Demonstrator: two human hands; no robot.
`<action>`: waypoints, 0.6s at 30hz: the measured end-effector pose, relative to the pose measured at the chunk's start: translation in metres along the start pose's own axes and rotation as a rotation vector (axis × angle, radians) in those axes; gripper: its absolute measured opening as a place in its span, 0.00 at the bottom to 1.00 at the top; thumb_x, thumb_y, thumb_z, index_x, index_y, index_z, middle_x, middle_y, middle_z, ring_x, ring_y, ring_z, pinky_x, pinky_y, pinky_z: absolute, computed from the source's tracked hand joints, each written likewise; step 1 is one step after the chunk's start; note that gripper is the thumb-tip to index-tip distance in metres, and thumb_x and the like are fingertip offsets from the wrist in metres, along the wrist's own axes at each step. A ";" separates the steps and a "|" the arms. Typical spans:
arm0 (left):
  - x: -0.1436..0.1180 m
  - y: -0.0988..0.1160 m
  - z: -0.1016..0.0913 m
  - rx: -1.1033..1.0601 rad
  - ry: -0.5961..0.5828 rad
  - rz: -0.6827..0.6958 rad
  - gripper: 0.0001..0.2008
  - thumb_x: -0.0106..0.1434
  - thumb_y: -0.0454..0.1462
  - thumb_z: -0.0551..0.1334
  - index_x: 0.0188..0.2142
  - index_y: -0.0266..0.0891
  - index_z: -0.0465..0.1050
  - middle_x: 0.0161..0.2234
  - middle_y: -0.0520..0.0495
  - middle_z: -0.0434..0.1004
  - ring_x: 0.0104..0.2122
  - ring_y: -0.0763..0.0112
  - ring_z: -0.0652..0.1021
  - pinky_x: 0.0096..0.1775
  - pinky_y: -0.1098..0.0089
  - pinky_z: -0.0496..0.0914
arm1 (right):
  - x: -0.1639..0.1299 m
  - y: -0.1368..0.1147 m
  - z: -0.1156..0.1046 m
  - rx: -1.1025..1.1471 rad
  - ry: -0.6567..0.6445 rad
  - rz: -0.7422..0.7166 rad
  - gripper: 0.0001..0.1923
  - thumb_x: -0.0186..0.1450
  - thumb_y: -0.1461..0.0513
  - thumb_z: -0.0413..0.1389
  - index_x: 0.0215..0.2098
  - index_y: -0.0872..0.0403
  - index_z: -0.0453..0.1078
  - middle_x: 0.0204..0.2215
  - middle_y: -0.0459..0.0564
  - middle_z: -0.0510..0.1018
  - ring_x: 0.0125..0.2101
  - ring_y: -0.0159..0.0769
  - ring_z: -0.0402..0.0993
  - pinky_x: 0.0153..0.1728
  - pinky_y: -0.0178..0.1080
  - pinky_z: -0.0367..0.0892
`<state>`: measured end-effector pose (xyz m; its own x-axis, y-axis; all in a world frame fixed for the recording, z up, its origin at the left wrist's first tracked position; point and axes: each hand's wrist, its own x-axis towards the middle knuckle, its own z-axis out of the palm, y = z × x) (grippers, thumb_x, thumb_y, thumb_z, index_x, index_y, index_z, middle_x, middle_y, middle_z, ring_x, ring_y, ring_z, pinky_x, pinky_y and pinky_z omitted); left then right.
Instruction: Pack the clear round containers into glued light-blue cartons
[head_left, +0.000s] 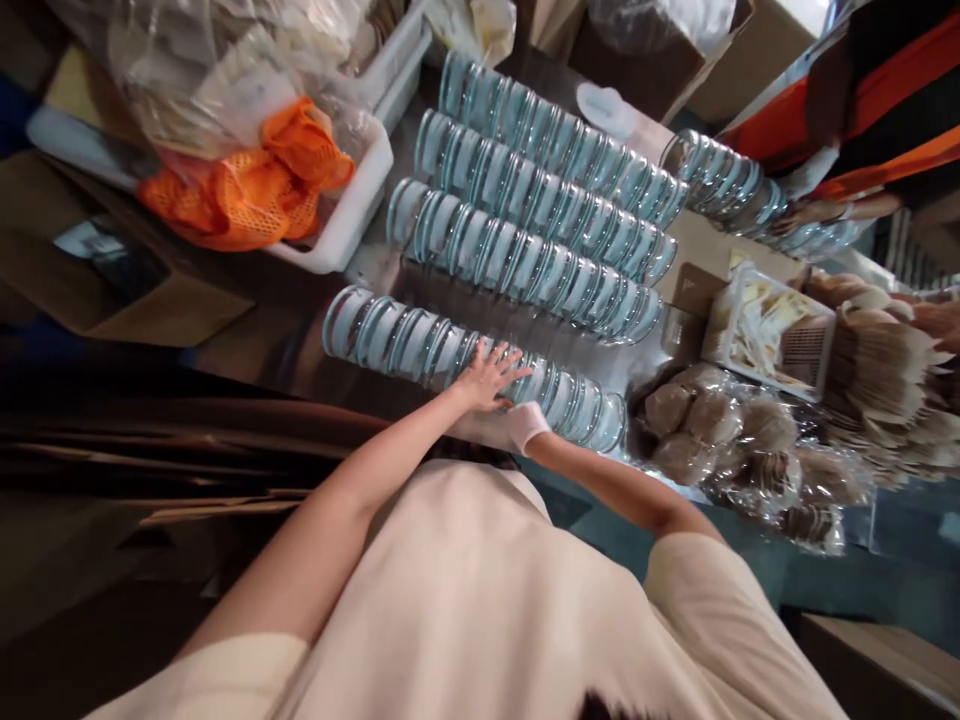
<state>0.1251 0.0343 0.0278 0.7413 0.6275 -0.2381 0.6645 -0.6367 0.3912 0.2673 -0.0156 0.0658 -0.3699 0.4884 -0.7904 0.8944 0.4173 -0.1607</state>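
Observation:
My left hand (491, 378) lies spread over the middle of the nearest row of round clear glass pieces (409, 338). They have rims, look like bowls or lids, and rest on edge one against another. Pale layers show between them. Close by on the right, my right hand (525, 425) is at the near side of the same row, with a white covering at the wrist or palm. Its fingers are mostly hidden, so their grip does not show. Beyond lie three more rows of the same glass pieces (525, 255) on the metal table (480, 312).
At the left, a white tub (367, 190) holds an orange mesh bag (247, 190); an open carton (127, 260) is nearby. Bagged brown goods (720, 430) and a white basket (769, 330) stand right. A co-worker's hand (806, 215) touches another glass row (724, 175).

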 end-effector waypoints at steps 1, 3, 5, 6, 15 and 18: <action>0.001 0.002 0.000 -0.002 0.015 -0.005 0.43 0.67 0.50 0.68 0.77 0.53 0.54 0.78 0.37 0.49 0.76 0.32 0.50 0.68 0.22 0.39 | -0.004 -0.015 0.011 -0.010 -0.011 0.031 0.19 0.75 0.55 0.62 0.58 0.57 0.73 0.54 0.56 0.79 0.51 0.44 0.79 0.52 0.51 0.78; 0.001 0.005 -0.001 -0.006 0.029 -0.010 0.43 0.67 0.50 0.68 0.76 0.53 0.54 0.78 0.37 0.49 0.76 0.33 0.50 0.68 0.23 0.39 | -0.012 -0.033 0.027 -0.029 -0.017 0.090 0.19 0.75 0.54 0.61 0.58 0.58 0.73 0.53 0.57 0.80 0.50 0.42 0.80 0.51 0.49 0.79; -0.003 0.003 -0.004 -0.006 0.039 0.012 0.43 0.66 0.51 0.69 0.76 0.54 0.55 0.79 0.37 0.47 0.77 0.34 0.49 0.68 0.23 0.40 | -0.022 -0.029 0.028 -0.044 -0.010 0.131 0.18 0.75 0.54 0.61 0.56 0.58 0.75 0.51 0.56 0.81 0.47 0.40 0.81 0.48 0.46 0.80; -0.007 0.000 -0.006 -0.004 0.056 0.028 0.44 0.66 0.51 0.69 0.76 0.54 0.55 0.79 0.37 0.46 0.77 0.34 0.49 0.68 0.23 0.40 | -0.026 -0.020 0.022 -0.051 0.003 0.147 0.17 0.76 0.54 0.60 0.55 0.58 0.75 0.48 0.55 0.82 0.45 0.39 0.82 0.47 0.44 0.80; -0.041 -0.061 -0.017 0.014 0.115 -0.008 0.38 0.68 0.55 0.66 0.73 0.59 0.61 0.77 0.41 0.53 0.76 0.30 0.52 0.66 0.19 0.35 | 0.025 0.089 -0.107 -0.096 0.230 -0.039 0.19 0.78 0.59 0.54 0.65 0.51 0.72 0.63 0.57 0.76 0.61 0.42 0.75 0.55 0.37 0.70; -0.036 -0.058 -0.015 0.003 0.070 -0.041 0.36 0.69 0.56 0.64 0.73 0.58 0.61 0.78 0.42 0.53 0.75 0.29 0.53 0.66 0.19 0.37 | 0.057 0.094 -0.122 -0.106 0.153 -0.106 0.14 0.73 0.58 0.63 0.53 0.56 0.78 0.52 0.53 0.82 0.50 0.38 0.81 0.53 0.40 0.74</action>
<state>0.0583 0.0560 0.0271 0.7048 0.6831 -0.1912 0.6949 -0.6107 0.3797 0.2990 0.1453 0.0779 -0.5016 0.5450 -0.6719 0.8200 0.5470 -0.1685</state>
